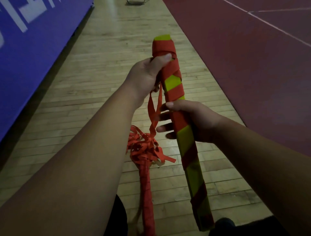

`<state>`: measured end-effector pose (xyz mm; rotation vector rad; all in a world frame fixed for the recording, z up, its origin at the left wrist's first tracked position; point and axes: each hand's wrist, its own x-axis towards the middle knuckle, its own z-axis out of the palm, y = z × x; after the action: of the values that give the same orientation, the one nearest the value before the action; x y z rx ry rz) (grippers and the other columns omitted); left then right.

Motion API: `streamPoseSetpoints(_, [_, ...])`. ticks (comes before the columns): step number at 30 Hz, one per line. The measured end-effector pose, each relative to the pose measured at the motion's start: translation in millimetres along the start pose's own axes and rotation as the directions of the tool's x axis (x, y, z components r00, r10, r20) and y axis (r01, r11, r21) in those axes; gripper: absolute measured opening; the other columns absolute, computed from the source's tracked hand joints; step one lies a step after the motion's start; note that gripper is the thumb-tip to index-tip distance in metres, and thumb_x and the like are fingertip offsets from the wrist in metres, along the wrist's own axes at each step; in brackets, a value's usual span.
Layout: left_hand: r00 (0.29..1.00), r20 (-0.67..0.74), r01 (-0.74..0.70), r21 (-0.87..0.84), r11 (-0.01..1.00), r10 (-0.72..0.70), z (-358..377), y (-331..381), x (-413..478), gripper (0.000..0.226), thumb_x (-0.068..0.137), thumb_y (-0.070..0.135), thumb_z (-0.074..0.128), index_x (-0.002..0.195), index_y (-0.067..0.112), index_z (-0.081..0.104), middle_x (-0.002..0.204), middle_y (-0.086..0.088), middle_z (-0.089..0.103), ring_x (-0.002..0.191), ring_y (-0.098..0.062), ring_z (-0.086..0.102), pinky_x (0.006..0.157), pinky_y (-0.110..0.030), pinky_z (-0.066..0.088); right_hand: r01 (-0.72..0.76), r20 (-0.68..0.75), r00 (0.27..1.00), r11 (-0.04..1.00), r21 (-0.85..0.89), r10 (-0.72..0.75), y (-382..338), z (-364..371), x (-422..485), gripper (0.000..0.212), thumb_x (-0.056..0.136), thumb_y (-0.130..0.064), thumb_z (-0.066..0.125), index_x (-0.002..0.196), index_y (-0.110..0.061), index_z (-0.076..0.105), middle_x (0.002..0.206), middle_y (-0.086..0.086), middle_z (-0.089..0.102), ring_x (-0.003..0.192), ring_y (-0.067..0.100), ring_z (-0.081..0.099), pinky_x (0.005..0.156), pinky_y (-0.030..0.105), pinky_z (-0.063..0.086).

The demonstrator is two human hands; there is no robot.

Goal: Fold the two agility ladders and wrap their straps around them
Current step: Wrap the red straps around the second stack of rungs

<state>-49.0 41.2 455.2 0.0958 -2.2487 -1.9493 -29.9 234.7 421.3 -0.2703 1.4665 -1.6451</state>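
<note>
While aloft, ladder (172, 82) in right hand (197, 120)

Left hand (146, 74): fingers hidden behind the held ladder (184, 136), only the thumb shows. Second ladder (146, 183) on the floor runs off the bottom edge, blurred down there. White lettering on the blue banner (33, 42) is cropped, unreadable. Dark object (136, 2) cut by the top edge, can't identify.

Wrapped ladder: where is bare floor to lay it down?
Ahead, the wood floor between blue padding and red court; the court is bare too. Crowded below the wrapped ladder: the second ladder and its tangled straps lie there.
</note>
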Motion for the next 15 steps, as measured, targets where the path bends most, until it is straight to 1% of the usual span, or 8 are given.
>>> streamPoseSetpoints(1, [1.0,0.0,0.0,0.036,0.999,0.0,-2,-1,0,0.035,0.103,0.053,0.07,0.091,0.02,0.074,0.078,-0.004,0.061,0.065,-0.015,0.054,0.058,-0.029,0.043,-0.015,0.004,1.0,1.0,0.007,0.015,0,1,0,0.041,0.1,-0.032,0.063,0.135,-0.01,0.063,0.109,0.013,0.074,0.091,0.029,0.073,0.082,0.043,0.062])
streamPoseSetpoints(3, [1.0,-0.002,0.006,0.164,0.986,-0.006,-6,-3,0,0.041,0.104,0.058,0.067,0.087,0.021,0.073,0.065,0.007,0.057,0.056,-0.01,0.05,0.061,-0.031,0.043,-0.019,-0.043,0.999,1.0,-0.003,0.019,1,-1,3,0.035,0.099,-0.03,0.066,0.129,-0.011,0.063,0.092,0.009,0.068,0.073,0.022,0.064,0.072,0.038,0.054])
streamPoseSetpoints(5, [1.0,-0.009,0.027,0.298,0.954,-0.026,-10,-5,2,0.051,0.103,0.068,0.062,0.087,0.021,0.072,0.059,0.013,0.06,0.052,-0.007,0.051,0.067,-0.035,0.045,-0.022,-0.109,0.994,0.999,-0.046,0.017,1,-4,6,0.034,0.097,-0.031,0.071,0.125,-0.013,0.062,0.083,0.005,0.062,0.067,0.019,0.057,0.067,0.037,0.048])
streamPoseSetpoints(8, [0.997,-0.034,0.083,0.467,0.88,-0.076,-13,-8,2,0.064,0.101,0.076,0.056,0.087,0.017,0.075,0.067,0.004,0.07,0.053,-0.01,0.058,0.069,-0.035,0.049,-0.043,-0.294,0.955,0.973,-0.229,-0.027,5,-10,10,0.039,0.095,-0.035,0.079,0.121,-0.009,0.066,0.087,0.008,0.068,0.07,0.021,0.065,0.066,0.038,0.054])
streamPoseSetpoints(10, [0.994,-0.036,0.108,0.543,0.832,-0.106,-11,-9,1,0.062,0.103,0.074,0.055,0.089,0.018,0.078,0.072,0.0,0.075,0.056,-0.011,0.063,0.071,-0.034,0.052,-0.086,-0.432,0.898,0.931,-0.355,-0.081,11,-13,13,0.034,0.093,-0.038,0.083,0.115,-0.015,0.07,0.094,0.01,0.075,0.073,0.022,0.072,0.067,0.036,0.06])
streamPoseSetpoints(11, [0.993,-0.03,0.114,0.557,0.823,-0.117,-8,-11,1,0.057,0.106,0.07,0.055,0.093,0.02,0.079,0.074,0.001,0.077,0.055,-0.009,0.064,0.071,-0.033,0.052,-0.108,-0.483,0.869,0.912,-0.397,-0.107,16,-14,15,0.032,0.092,-0.039,0.084,0.112,-0.018,0.07,0.095,0.01,0.077,0.074,0.021,0.074,0.067,0.034,0.061])
streamPoseSetpoints(13, [0.99,-0.017,0.124,0.58,0.805,-0.14,-2,-13,2,0.049,0.111,0.06,0.054,0.098,0.021,0.079,0.073,0.007,0.078,0.054,-0.005,0.067,0.07,-0.032,0.054,-0.153,-0.545,0.824,0.867,-0.474,-0.153,23,-16,20,0.035,0.09,-0.043,0.085,0.112,-0.02,0.069,0.096,0.008,0.078,0.078,0.021,0.076,0.067,0.032,0.061])
streamPoseSetpoints(15, [0.985,-0.003,0.145,0.575,0.805,-0.175,3,-17,4,0.049,0.114,0.053,0.051,0.096,0.018,0.08,0.077,0.004,0.081,0.065,-0.013,0.075,0.077,-0.039,0.062,-0.188,-0.565,0.806,0.831,-0.523,-0.173,25,-16,22,0.043,0.089,-0.053,0.083,0.112,-0.02,0.068,0.096,0.006,0.077,0.083,0.021,0.076,0.069,0.033,0.06])
